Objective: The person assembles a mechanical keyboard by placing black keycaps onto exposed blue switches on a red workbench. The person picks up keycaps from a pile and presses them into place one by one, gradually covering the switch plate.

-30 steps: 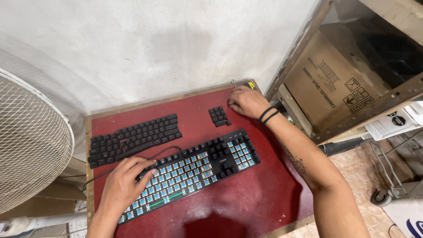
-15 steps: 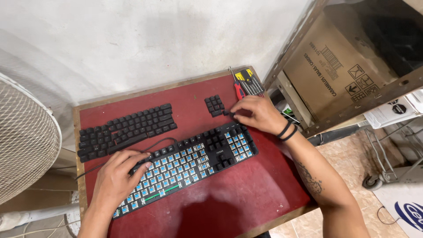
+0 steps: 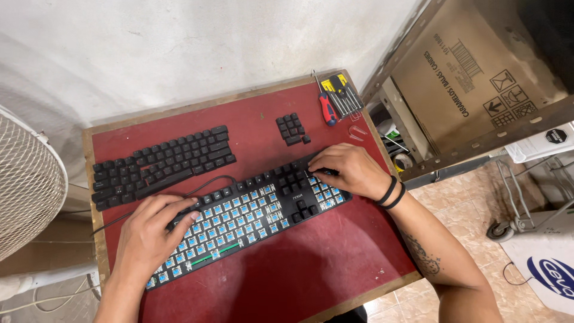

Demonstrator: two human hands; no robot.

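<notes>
Keyboard (image 3: 251, 218) lies mid-table, most blue switches bare | left hand (image 3: 149, 236) flat, fingers spread, pressing its left end | right hand (image 3: 350, 170) curled, fingertips pinching at right-end keys | risk: prying slip likely scatters the loose keycaps (image 3: 161, 164) lying far-left.
</notes>
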